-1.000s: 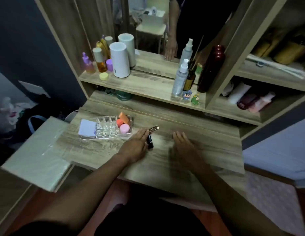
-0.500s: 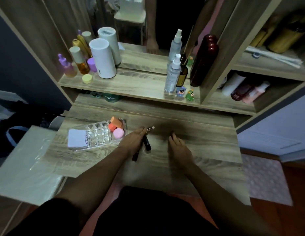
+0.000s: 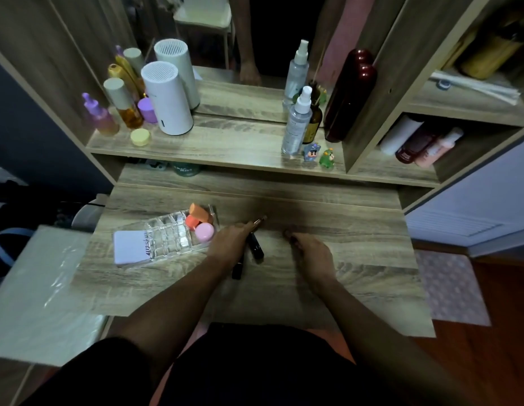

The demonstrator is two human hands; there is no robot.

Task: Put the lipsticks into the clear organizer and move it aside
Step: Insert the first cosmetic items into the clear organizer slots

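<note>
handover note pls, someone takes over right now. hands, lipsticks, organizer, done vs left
Left hand: lying over the lipsticks on the desk; a grasp cannot be confirmed.
Right hand: loosely curled on the desk, apparently empty.
Lipsticks: black lipstick and thin dark tube by the left hand, gold-tipped one at its fingertips.
Clear organizer: left of the hand, holding sponges and a white pad; no lipsticks visible inside.
Done: nothing.
Left: load lipsticks, move organizer aside.

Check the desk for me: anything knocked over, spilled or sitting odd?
No spills or damage. The clear organizer sits askew to the desk edge, and the lipsticks still lie loose on the desk beside the left hand, not in slots. The shelf bottles stand upright.
</note>
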